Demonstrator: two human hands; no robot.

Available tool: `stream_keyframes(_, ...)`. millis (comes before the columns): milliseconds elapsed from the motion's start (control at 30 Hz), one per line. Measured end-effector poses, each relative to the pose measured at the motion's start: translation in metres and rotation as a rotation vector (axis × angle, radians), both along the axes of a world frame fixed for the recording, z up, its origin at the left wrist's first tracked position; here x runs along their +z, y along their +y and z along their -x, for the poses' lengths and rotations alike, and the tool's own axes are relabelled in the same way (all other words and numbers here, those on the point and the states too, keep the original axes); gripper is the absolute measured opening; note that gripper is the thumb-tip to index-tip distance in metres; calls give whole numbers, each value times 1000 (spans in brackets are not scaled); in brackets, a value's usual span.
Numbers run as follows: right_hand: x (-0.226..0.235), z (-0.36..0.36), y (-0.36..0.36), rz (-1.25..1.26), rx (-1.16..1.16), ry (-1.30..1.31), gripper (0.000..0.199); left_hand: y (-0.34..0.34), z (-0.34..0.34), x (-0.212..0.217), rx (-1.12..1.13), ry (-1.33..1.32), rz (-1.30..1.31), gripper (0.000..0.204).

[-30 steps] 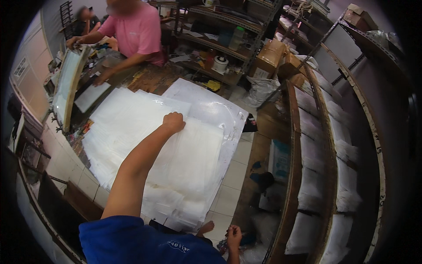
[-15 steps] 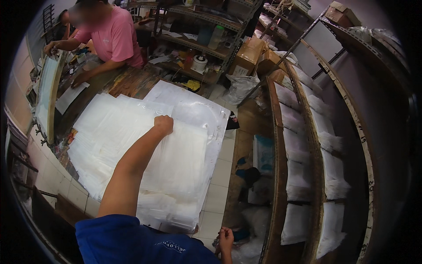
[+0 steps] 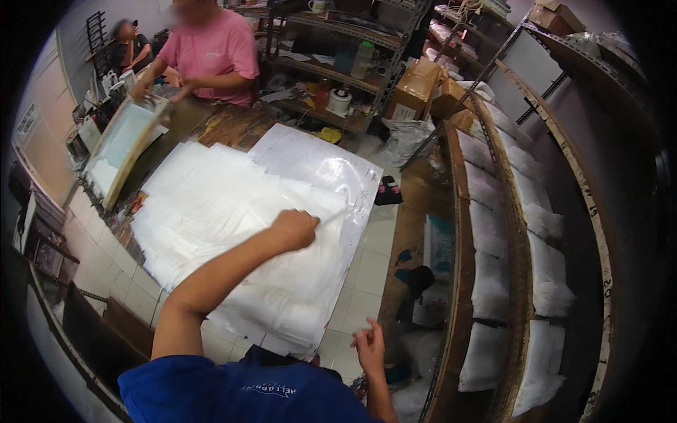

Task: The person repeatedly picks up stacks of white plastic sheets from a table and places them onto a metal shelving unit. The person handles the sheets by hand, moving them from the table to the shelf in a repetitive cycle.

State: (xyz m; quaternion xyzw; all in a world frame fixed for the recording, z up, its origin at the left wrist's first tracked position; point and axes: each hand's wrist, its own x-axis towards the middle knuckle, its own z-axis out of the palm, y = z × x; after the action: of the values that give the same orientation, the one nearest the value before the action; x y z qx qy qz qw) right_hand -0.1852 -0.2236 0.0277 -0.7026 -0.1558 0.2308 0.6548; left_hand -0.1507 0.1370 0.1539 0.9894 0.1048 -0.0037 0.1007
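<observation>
My left hand (image 3: 295, 230) is closed over a broad layer of thin white translucent plastic sheets (image 3: 211, 190), toward their right side. Its fingers seem to pinch the edge of one sheet, which is hard to make out against the others. The sheets overlap on a glossy white board (image 3: 317, 158) laid over a stained worktable (image 3: 227, 127). My right hand (image 3: 369, 345) is raised off the table's near right corner, index finger extended and the others partly bent. Nothing shows in it.
Across the table a person in a pink shirt (image 3: 220, 53) handles a wood-edged screen frame (image 3: 130, 144); another person (image 3: 132, 49) sits behind. At my right, long wooden racks (image 3: 518, 282) bear rows of white sheets (image 3: 549, 275). Shelving (image 3: 338, 77) and cardboard boxes (image 3: 412, 84) stand at the back.
My left hand has moved right and nearer across the sheets, the elbow bending more. My right hand has risen and its finger extended. The person in pink has tilted the screen frame. The view has shifted.
</observation>
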Motion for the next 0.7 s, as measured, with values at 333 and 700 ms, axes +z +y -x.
stream_keyframes(333,92,-16,73,-100,352,7,29,-142,127,24,-200,-364,37,8)
stream_keyframes(700,86,12,-17,-313,135,300,8,-224,150,-73,238,24,2106,32)
